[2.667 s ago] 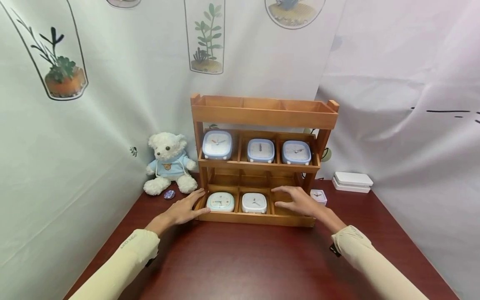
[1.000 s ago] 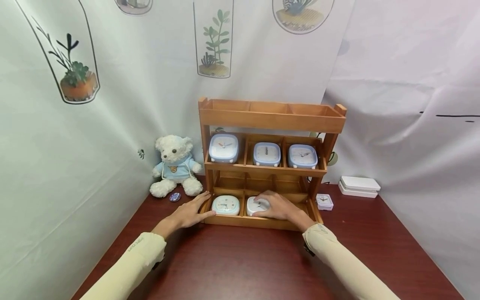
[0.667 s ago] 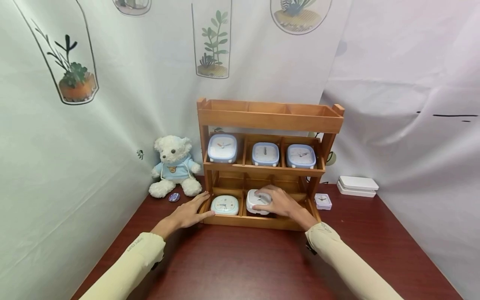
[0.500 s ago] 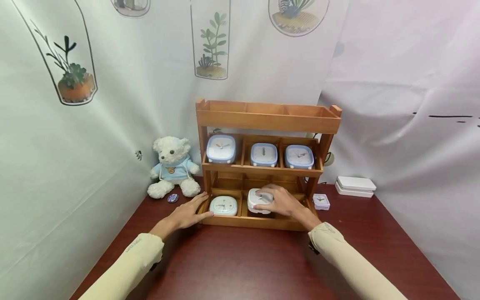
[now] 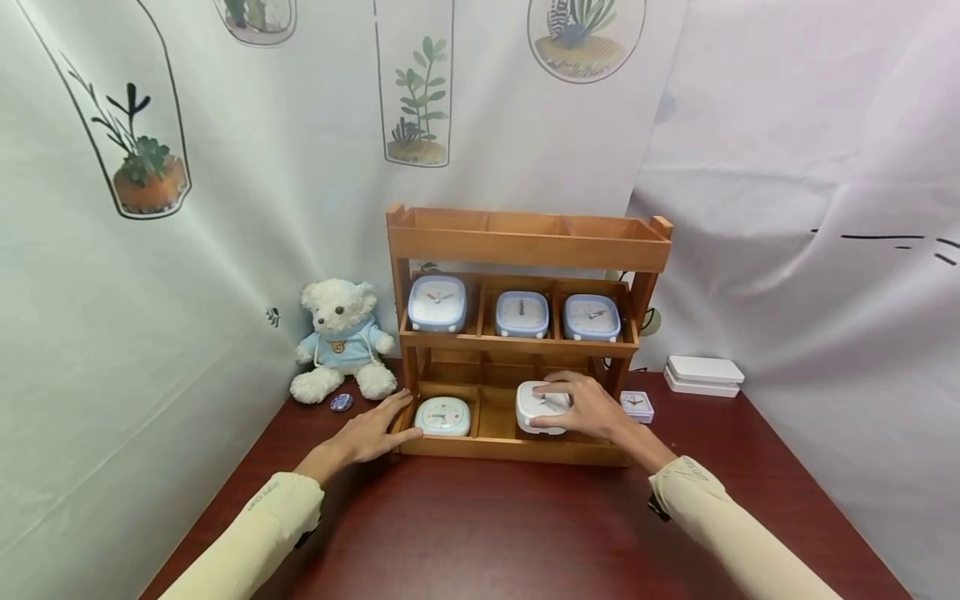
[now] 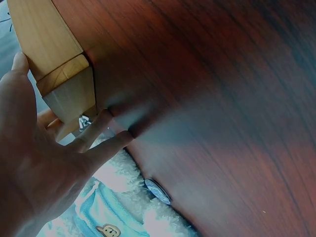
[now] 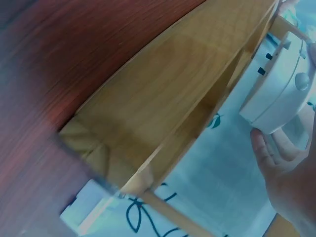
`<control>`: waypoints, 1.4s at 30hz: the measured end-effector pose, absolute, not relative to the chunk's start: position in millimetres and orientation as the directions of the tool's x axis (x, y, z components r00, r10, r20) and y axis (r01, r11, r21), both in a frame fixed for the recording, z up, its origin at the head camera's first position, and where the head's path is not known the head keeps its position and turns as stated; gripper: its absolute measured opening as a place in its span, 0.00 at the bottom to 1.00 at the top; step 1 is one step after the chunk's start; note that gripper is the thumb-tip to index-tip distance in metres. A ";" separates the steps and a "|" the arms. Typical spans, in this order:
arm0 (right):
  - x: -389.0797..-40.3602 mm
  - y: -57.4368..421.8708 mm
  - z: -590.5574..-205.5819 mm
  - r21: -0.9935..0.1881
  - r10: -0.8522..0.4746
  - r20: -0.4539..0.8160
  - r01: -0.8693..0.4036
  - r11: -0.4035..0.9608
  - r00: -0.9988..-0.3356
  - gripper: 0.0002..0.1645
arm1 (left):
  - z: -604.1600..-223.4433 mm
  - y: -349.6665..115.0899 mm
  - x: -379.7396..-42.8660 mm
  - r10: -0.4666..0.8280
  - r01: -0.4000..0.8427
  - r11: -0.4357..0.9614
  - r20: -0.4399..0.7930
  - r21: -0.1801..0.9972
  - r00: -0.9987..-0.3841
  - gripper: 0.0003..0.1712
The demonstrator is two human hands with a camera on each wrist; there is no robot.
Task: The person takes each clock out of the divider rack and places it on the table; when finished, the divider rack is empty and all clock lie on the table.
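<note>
Pinching white clock from its right with right hand, holding it at rack's bottom tier, right of mint clock; clock showing no clear long axis. Left hand spreading wide, touching rack's left end, lying farther off.

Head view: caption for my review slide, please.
Right hand holds a white rounded-square clock over the bottom row of a tiered brown wooden rack; left hand touches its left end.

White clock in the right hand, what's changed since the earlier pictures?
The right hand has taken hold of the white clock, lifted it from the bottom middle compartment and moved it rightward. The left hand, the rack and the mint clock stayed put.
</note>
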State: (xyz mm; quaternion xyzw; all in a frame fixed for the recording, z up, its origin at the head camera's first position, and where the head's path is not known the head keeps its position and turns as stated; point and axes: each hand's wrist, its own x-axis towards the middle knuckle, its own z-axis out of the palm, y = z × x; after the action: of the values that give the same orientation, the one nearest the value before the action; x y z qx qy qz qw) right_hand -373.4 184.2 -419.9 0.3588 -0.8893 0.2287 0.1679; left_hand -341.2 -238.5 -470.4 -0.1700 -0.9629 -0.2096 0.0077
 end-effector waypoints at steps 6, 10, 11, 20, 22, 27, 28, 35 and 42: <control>-368.3 206.6 -421.2 -0.257 -0.555 0.492 -0.721 0.643 -0.670 0.33 | -470.2 -239.2 -338.7 0.318 0.321 0.857 0.076 0.404 -0.945 0.52; -364.5 224.0 -418.8 -0.249 -0.543 0.496 -0.711 0.658 -0.677 0.33 | -469.7 -238.4 -339.6 0.322 0.328 0.852 0.085 0.408 -0.943 0.52; -363.4 228.2 -417.4 -0.248 -0.541 0.491 -0.705 0.665 -0.683 0.34 | -469.6 -238.3 -340.2 0.323 0.329 0.852 0.087 0.407 -0.943 0.52; -356.1 266.8 -411.8 -0.181 -0.523 0.503 -0.675 0.715 -0.689 0.35 | -470.1 -237.3 -342.8 0.322 0.328 0.853 0.086 0.406 -0.943 0.53; -354.6 276.4 -411.6 -0.189 -0.512 0.505 -0.668 0.719 -0.695 0.35 | -470.0 -237.4 -342.9 0.322 0.327 0.855 0.081 0.403 -0.943 0.54; -353.7 299.5 -410.2 -0.199 -0.482 0.516 -0.647 0.736 -0.708 0.35 | -468.5 -238.8 -342.1 0.320 0.324 0.857 0.078 0.400 -0.944 0.53; -353.9 304.2 -409.7 -0.194 -0.478 0.521 -0.643 0.740 -0.707 0.35 | -467.9 -238.7 -342.0 0.319 0.323 0.857 0.080 0.401 -0.944 0.53; -350.9 334.1 -414.3 -0.185 -0.435 0.515 -0.591 0.785 -0.739 0.36 | -467.4 -238.5 -341.6 0.328 0.333 0.852 0.084 0.403 -0.941 0.53; -346.3 356.5 -426.0 -0.185 -0.408 0.516 -0.563 0.806 -0.753 0.35 | -468.3 -238.2 -342.6 0.330 0.333 0.851 0.080 0.406 -0.941 0.53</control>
State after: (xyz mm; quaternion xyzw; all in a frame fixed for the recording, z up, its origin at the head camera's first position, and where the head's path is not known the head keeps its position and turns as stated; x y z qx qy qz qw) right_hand -346.3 356.5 -426.0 0.2635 -0.9213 0.1667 0.2322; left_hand -342.6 -238.2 -468.3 -0.1721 -0.9621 -0.2115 0.0038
